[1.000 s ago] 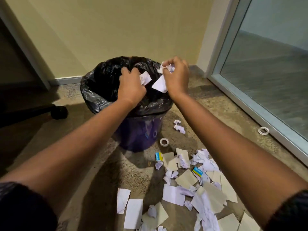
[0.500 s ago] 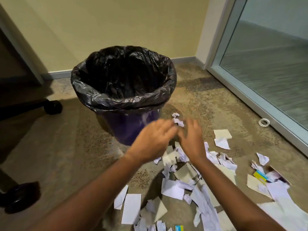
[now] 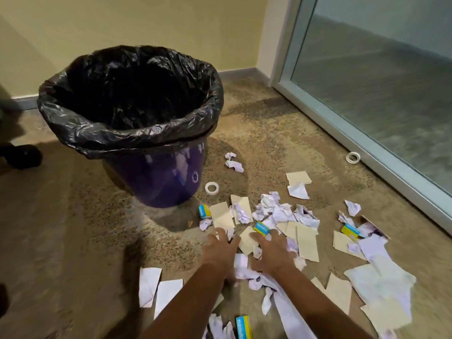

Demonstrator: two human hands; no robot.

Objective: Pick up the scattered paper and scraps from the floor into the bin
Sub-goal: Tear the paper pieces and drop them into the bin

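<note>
One second ago, both hands are raised over the mouth of the bin (image 3: 156, 184), with white paper scraps at the fingers. Half a second ago, the hands are empty and lowered in front of the bin, above the floor. Now the left hand (image 3: 221, 248) and the right hand (image 3: 271, 250) are down at the paper pile (image 3: 281, 214), fingers extended and spread, one hand on each side of a beige card (image 3: 247, 241). Neither hand holds paper. Motion blur prevents confirming contact with the pile. The view now takes in more litter to the right.
</note>
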